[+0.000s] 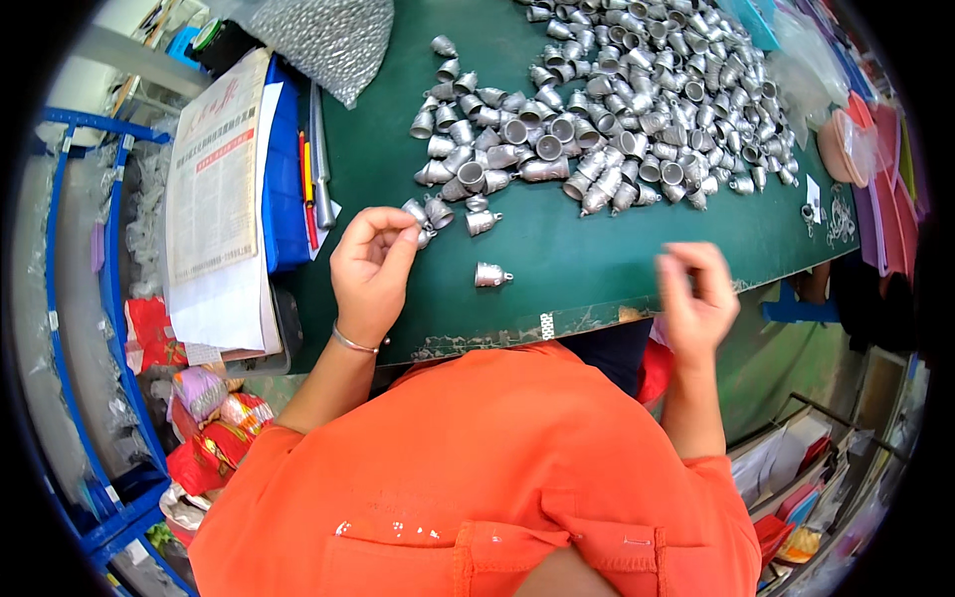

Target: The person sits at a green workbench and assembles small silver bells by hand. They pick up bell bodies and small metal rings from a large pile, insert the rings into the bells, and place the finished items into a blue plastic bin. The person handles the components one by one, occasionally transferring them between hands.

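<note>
Many small silver metal bells (pixel 686 109), each a cup with a little loop on top, lie heaped over the green table (pixel 597 249). At the heap's near left my left hand (pixel 370 274) has thumb and forefinger pinched together, right beside a few loose bells (pixel 438 211). Whether one is caught between the fingertips is hidden. A single bell (pixel 492 275) lies on its side nearer the table's front edge, its loop pointing right. Over the front edge on the right hovers my right hand (pixel 698 303), fingers curled and smeared by motion; no object shows in it.
On the left, a newspaper (pixel 214 179) lies by a blue tray (pixel 286 169), pens (pixel 306 189) and a grey metal tool (pixel 319 159). A bubble-wrap bag (pixel 328 40) is behind. Small rings (pixel 842 219) and a pink container (pixel 846 144) stand far right.
</note>
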Motion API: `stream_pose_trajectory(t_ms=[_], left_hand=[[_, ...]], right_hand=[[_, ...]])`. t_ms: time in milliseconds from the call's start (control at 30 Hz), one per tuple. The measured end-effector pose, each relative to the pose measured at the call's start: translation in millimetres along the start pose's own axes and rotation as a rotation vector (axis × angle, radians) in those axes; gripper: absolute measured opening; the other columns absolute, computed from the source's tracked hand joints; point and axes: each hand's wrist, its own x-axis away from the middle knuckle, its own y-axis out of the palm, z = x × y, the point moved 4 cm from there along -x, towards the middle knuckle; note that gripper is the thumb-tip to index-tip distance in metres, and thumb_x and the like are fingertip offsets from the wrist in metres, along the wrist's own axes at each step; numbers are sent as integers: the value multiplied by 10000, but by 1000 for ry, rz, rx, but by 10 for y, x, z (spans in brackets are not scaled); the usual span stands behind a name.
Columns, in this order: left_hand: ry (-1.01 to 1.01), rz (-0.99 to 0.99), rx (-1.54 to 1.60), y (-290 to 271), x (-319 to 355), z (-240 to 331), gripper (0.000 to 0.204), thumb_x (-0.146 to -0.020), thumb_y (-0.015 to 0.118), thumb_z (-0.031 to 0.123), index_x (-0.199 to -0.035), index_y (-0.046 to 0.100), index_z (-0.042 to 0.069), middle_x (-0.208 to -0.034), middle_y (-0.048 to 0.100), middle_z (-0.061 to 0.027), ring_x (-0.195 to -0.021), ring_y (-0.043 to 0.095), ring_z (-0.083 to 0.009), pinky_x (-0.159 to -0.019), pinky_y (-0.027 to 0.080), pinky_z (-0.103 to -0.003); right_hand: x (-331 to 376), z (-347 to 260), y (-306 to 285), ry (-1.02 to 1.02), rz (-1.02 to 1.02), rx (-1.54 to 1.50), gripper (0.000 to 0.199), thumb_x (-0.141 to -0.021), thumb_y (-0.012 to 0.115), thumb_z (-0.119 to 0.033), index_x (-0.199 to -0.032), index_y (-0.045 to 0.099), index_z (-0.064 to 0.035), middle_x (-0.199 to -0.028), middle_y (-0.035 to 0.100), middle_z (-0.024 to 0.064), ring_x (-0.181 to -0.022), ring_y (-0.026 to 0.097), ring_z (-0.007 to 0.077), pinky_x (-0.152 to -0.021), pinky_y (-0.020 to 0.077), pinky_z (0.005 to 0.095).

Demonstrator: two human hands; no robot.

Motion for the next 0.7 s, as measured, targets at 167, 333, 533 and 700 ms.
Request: stream_pose_trajectory(t_ms=[167, 333, 533, 700], left_hand=[[23, 16, 26, -18, 4, 52, 105, -844, 554, -59, -941, 553, -20, -901, 564, -31, -771, 535, -55, -669, 427, -176], [-38, 34, 45, -156, 96, -24, 115, -841, 547, -66, -948, 548, -23, -916, 560, -38, -783, 536, -60, -689, 427, -180], [-42, -123, 134, -10, 104, -91, 162, -837, 547, -72, -989, 538, -13, -975, 536, -60, -817, 544, -81, -710, 439, -200], [305, -426, -27, 260, 86, 114, 560, -594, 855, 261, -1038, 567, 80, -926, 506, -31, -654, 460, -93, -548, 390, -212]], right_hand=[[-109, -575, 1111, -336, -552, 10, 393, -642, 772, -109, -986, 598, -30, -879, 538, 98, -793, 513, 242, -690, 437, 318], [-38, -416, 1345, -275, -620, -158, 405, -600, 791, -84, -960, 613, -26, -892, 510, 78, -832, 510, 224, -732, 430, 309], [17, -318, 1266, 172, -646, -785, 352, -684, 775, -87, -987, 613, -13, -931, 528, 50, -850, 533, 157, -715, 448, 263], [175, -319, 1328, 806, -758, -1366, 367, -867, 621, -169, -1150, 490, 25, -1014, 564, 86, -919, 559, 161, -777, 466, 273]])
